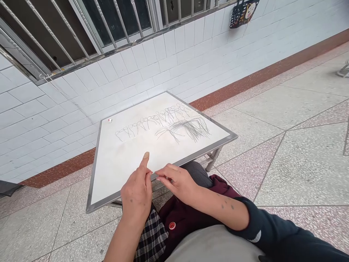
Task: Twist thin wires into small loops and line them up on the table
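My left hand (137,187) and my right hand (178,182) come close together over the near edge of the white table (122,171). Both are closed in a pinch, with one finger of the left hand stretched out over the tabletop. A short bit of thin strand (153,173) shows between the fingertips; most of it is hidden. Farther back lies a row of thin dark strands with looped ends (147,123), side by side. In front of their right part, a loose bundle of dark strands (188,128) spreads out, bent and partly overlapping.
A small white and red item (109,120) sits at the table's far left corner. Behind stands a white tiled wall (131,72) with barred windows (114,22). A black basket (243,14) hangs on the wall. Dark red cloth (185,218) covers my lap.
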Demonstrator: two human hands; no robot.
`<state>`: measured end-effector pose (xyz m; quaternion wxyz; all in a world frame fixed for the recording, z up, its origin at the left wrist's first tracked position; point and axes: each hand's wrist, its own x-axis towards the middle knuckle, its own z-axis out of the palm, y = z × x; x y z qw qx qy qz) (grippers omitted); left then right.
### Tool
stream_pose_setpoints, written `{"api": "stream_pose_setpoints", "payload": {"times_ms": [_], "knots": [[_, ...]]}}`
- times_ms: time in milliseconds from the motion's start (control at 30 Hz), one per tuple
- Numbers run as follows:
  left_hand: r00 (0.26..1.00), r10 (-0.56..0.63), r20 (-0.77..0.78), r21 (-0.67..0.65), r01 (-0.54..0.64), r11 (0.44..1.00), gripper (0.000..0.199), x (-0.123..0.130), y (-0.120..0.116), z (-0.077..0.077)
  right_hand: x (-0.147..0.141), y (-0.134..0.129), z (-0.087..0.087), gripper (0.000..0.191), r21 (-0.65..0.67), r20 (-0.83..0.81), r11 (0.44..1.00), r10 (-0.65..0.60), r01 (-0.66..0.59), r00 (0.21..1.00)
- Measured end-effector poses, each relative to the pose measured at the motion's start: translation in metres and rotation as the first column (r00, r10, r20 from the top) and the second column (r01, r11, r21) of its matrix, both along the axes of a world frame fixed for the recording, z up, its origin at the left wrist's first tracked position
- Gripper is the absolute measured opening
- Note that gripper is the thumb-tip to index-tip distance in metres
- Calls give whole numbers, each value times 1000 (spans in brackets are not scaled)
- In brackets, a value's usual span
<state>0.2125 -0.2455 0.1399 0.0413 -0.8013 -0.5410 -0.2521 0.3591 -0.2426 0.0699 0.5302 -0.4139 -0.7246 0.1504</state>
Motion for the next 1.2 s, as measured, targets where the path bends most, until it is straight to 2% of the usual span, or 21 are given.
{"api": "stream_pose_setpoints", "payload": {"times_ms": [233, 367, 467, 633, 767, 867, 1033, 1200], "knots": [[1000, 30, 6, 88, -30, 996, 47, 0, 3, -5, -4, -1, 2, 13, 12, 61, 1000, -21, 20, 998], [999, 37, 18, 55, -38, 998, 48, -2, 5, -4, -3, -1, 2, 20, -92, 7, 995, 27, -26, 1000], [999, 37, 37, 14, -38, 999, 50, -3, 5, -2, -2, 0, 1, 18, -149, -48, 988, 30, -37, 998], [999, -15, 37, -43, 17, 999, 50, -3, 4, 0, -2, 3, -4, 11, -131, -84, 990, 45, -55, 995], [998, 3, 60, -76, 2, 997, 49, -4, 5, 1, -2, 4, -6, 10, -133, -141, 990, 20, -39, 990], [996, -3, 87, -88, 11, 996, 49, -5, 5, 1, -2, 4, -5, 5, -114, -123, 993, 16, -30, 992], [993, -38, 108, -90, 48, 995, 47, -7, 6, -1, 1, 4, -6, 9, 9, -85, 997, 75, -75, 994], [991, -78, 104, -92, 88, 992, 46, -9, 7, -2, 3, 6, -9, 15, 95, 36, 991, 92, -96, 995]]}}
